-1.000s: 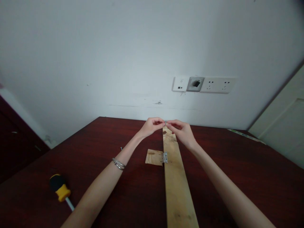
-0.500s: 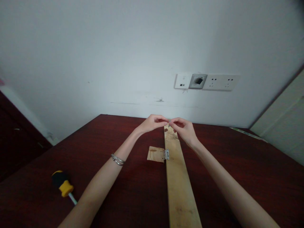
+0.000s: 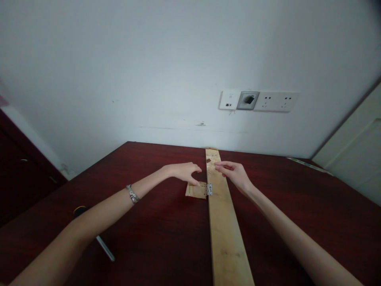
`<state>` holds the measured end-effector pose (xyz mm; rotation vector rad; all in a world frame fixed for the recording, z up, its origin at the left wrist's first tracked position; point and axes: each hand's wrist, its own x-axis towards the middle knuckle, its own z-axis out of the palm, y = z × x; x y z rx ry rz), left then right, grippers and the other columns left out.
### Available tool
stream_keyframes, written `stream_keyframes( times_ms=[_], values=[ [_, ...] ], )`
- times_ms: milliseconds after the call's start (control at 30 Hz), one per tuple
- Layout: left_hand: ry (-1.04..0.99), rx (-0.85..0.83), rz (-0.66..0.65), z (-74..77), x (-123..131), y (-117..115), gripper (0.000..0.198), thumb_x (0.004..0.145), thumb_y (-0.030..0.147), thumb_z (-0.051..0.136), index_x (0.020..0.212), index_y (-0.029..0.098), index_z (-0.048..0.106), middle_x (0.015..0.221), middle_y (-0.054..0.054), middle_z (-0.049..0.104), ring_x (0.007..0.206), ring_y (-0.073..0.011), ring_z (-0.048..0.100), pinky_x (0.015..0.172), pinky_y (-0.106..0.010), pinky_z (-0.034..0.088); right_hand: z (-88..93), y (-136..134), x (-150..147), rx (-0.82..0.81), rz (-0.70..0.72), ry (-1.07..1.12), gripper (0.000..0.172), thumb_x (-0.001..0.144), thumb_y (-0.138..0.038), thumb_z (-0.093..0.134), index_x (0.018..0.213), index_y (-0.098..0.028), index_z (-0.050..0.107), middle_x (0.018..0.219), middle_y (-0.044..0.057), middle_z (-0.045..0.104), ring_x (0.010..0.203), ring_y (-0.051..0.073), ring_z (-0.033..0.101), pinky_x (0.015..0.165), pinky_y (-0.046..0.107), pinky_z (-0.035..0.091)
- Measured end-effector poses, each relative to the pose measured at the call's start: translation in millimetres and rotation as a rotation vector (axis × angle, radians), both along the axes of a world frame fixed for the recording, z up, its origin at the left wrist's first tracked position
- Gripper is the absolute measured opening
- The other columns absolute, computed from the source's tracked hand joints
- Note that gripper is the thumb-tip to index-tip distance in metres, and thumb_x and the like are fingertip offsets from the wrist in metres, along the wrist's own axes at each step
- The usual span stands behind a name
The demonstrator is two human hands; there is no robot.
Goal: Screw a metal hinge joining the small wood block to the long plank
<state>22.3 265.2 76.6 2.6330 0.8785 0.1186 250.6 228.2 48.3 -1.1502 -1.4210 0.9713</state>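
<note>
A long pale wooden board (image 3: 226,230) lies on the dark red table (image 3: 160,238), running from the front edge toward the wall. A metal hinge (image 3: 210,189) sits on its left edge, beside a small square wood piece (image 3: 196,191). Just above that piece is my left hand (image 3: 186,172), thumb and fingers apart, holding nothing. Over the board's far part, my right hand (image 3: 233,171) pinches something too small to make out between thumb and forefinger.
A screwdriver (image 3: 104,248) lies at the left, its handle mostly hidden under my left forearm. Sockets (image 3: 276,101) are on the wall (image 3: 166,71) behind. A thin strip (image 3: 309,166) lies at the table's far right.
My hands have come apart and nearer. The left moved down toward the small wood piece and its fingers opened; the right moved slightly down and right, still pinched.
</note>
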Motion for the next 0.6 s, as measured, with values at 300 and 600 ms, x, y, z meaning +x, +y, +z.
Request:
stream_keyframes(
  times_ms=[300,600],
  values=[
    [0.173,0.086,0.033,-34.9,-6.0,-27.3,0.083,0.068,0.061,0.066,0.127,0.006,0.048,0.127,-0.019,0.049,0.114,-0.0309,0.045,0.095,-0.035,0.035,-23.2,-1.3,5.0,-0.148,-0.006,0.032,0.036,0.056,-0.037,0.078,0.084,-0.014,0.076,0.080,0.008,0.074,0.055,0.011,0.055,0.042,0.021,0.037],
    [0.149,0.078,0.084,-47.0,-4.9,-28.3,0.086,0.067,0.066,0.064,0.128,0.008,0.048,0.131,-0.018,0.043,0.117,-0.0322,0.041,0.097,-0.037,0.034,-25.2,-4.1,3.7,-0.142,0.019,-0.002,0.035,0.056,-0.042,0.077,0.074,-0.013,0.075,0.070,0.006,0.070,0.052,0.010,0.051,0.040,0.020,0.036]
  ],
)
